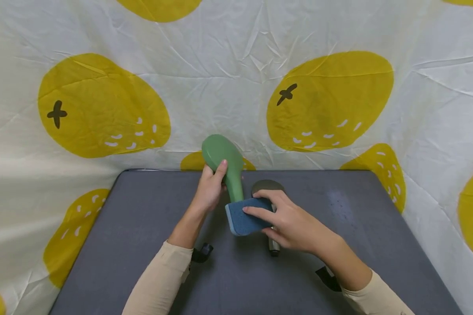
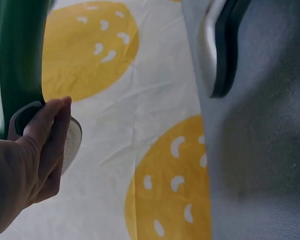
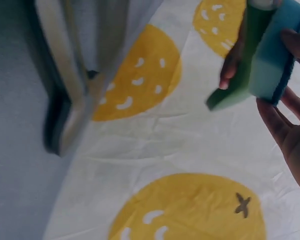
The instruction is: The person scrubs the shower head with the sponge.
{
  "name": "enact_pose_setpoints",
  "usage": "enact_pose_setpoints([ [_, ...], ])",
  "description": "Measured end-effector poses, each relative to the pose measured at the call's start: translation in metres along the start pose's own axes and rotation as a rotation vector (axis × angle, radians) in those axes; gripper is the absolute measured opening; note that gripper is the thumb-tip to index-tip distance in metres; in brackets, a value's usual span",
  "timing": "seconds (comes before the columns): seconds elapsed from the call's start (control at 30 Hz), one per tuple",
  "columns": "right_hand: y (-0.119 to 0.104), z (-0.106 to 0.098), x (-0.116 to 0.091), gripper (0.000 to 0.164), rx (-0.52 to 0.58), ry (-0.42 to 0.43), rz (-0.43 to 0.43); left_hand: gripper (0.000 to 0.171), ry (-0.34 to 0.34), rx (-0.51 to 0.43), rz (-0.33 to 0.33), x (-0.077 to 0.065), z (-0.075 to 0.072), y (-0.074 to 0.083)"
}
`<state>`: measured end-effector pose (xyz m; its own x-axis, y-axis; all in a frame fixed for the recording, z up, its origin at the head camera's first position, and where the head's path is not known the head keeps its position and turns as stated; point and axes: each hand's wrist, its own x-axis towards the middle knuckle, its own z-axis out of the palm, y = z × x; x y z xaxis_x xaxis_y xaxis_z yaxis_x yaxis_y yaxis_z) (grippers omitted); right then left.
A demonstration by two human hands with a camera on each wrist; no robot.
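My left hand [image 1: 209, 190] grips a green hand shower head [image 1: 219, 151] near its neck, its rounded back turned up and its handle slanting down to the right. In the left wrist view, part of its pale dotted spray face [image 2: 74, 140] shows behind the fingers. A blue sponge [image 1: 244, 221] is pinched between the fingers and thumb of my right hand [image 1: 295, 221]. It lies against the lower handle and hides that end; the right wrist view shows its lighter side [image 3: 272, 55] towards the green handle. Below my right hand lies a second, silver-grey shower head [image 1: 267, 185], partly covered.
The dark grey table [image 1: 142, 240] extends around both arms, its far edge close to a hanging white cloth [image 1: 217, 100] with yellow fruit prints. Black straps [image 1: 202, 253] sit at both wrists.
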<state>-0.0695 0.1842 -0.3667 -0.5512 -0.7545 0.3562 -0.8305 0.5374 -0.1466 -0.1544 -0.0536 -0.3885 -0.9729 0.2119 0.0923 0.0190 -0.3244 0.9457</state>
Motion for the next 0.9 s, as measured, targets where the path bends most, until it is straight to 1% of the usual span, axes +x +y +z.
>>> enact_pose_setpoints([
  [0.13, 0.009, 0.006, -0.001, 0.071, 0.002, 0.063, 0.035, 0.047, -0.008, -0.017, -0.005, 0.001, 0.001, 0.0],
  [0.3, 0.026, 0.006, 0.008, 0.069, -0.04, 0.131, 0.074, 0.041, 0.021, -0.048, -0.028, 0.002, 0.004, -0.002],
  [0.43, 0.037, 0.003, 0.016, 0.067, -0.065, 0.179, 0.116, 0.04, 0.01, -0.081, -0.032, 0.002, 0.004, -0.002],
  [0.57, 0.045, 0.001, 0.021, 0.067, -0.068, 0.207, 0.167, 0.046, -0.027, -0.124, -0.045, 0.0, 0.003, -0.001],
  [0.63, 0.047, 0.0, 0.023, 0.067, -0.065, 0.208, 0.181, 0.052, -0.052, -0.142, -0.049, -0.001, 0.001, 0.0],
  [0.7, 0.046, 0.001, 0.023, 0.066, -0.057, 0.211, 0.184, 0.056, -0.061, -0.164, -0.047, -0.002, 0.0, 0.0],
  [0.77, 0.044, 0.002, 0.021, 0.066, -0.049, 0.209, 0.183, 0.057, -0.046, -0.182, -0.027, -0.002, 0.001, 0.0],
  [0.9, 0.038, 0.009, 0.015, 0.068, 0.003, 0.201, 0.15, 0.044, 0.062, -0.248, 0.033, -0.001, 0.004, 0.0],
])
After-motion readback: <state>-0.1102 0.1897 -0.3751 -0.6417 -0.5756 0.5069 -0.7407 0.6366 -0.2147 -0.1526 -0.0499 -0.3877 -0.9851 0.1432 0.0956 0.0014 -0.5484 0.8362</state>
